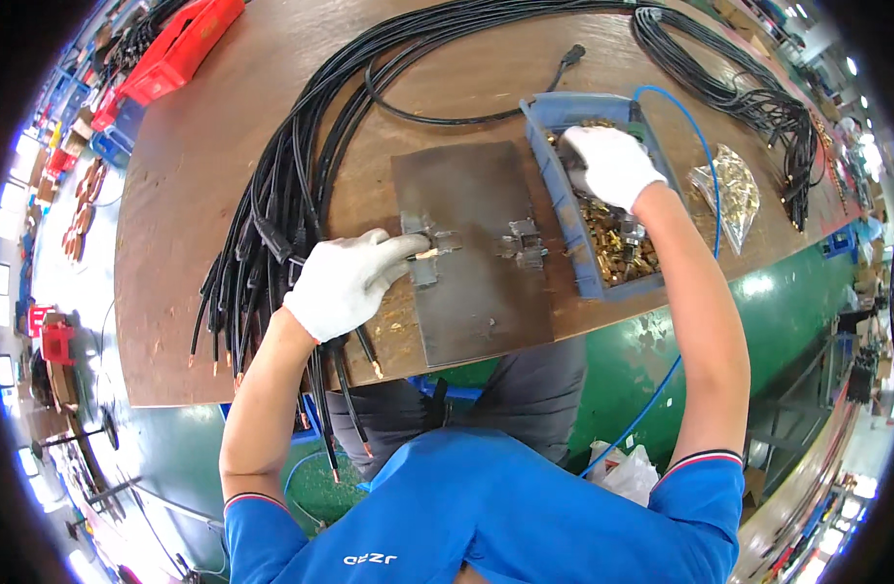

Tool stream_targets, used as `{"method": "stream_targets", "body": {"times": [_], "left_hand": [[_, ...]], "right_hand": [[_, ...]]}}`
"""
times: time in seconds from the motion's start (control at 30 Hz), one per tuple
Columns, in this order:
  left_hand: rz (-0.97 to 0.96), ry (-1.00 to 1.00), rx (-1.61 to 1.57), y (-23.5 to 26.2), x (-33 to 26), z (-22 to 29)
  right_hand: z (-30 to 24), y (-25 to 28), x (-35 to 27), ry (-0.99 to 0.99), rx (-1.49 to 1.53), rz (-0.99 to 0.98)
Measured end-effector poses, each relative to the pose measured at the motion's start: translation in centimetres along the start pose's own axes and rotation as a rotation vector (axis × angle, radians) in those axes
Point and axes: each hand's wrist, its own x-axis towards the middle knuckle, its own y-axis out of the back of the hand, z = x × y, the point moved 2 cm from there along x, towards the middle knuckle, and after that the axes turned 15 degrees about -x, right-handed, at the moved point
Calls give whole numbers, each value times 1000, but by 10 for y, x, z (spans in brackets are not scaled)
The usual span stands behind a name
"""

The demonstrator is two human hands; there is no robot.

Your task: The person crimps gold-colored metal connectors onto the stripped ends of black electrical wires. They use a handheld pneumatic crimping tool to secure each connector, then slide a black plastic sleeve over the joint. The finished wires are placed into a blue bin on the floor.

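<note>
In the head view, a dark rectangular mat (pixel 481 311) lies on the brown bench (pixel 233 97) and serves as the clock's centre. At nine o'clock the left hand (pixel 345 280), in a white glove, reaches over the mat's edge, fingers drawn together at a small brass-coloured piece (pixel 426 255); I cannot tell whether they pinch it. Toward two o'clock the right hand (pixel 607 167), also gloved and blurred, dips into a blue plastic bin (pixel 562 219); its fingertips are hidden, so its grip cannot be told. Small brass-coloured fittings (pixel 620 248) fill the bin's near end. Black cables (pixel 301 146) sweep down at ten o'clock, passing beside the left hand. Beyond the bin, near three o'clock, sits a clear bag of fittings (pixel 727 198).
</note>
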Motion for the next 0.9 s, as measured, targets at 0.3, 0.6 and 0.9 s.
{"method": "stream_targets", "body": {"times": [0.3, 0.6, 0.9], "left_hand": [[43, -5, -24, 0, -5, -1], [131, -16, -90, 3, -2, 0], [217, -17, -157, 6, 0, 5]], "right_hand": [[-64, 65, -51, -426, 1540, 146], [-166, 16, -44, -335, 2280, 56], [-191, 14, -29, -247, 2433, 163]]}}
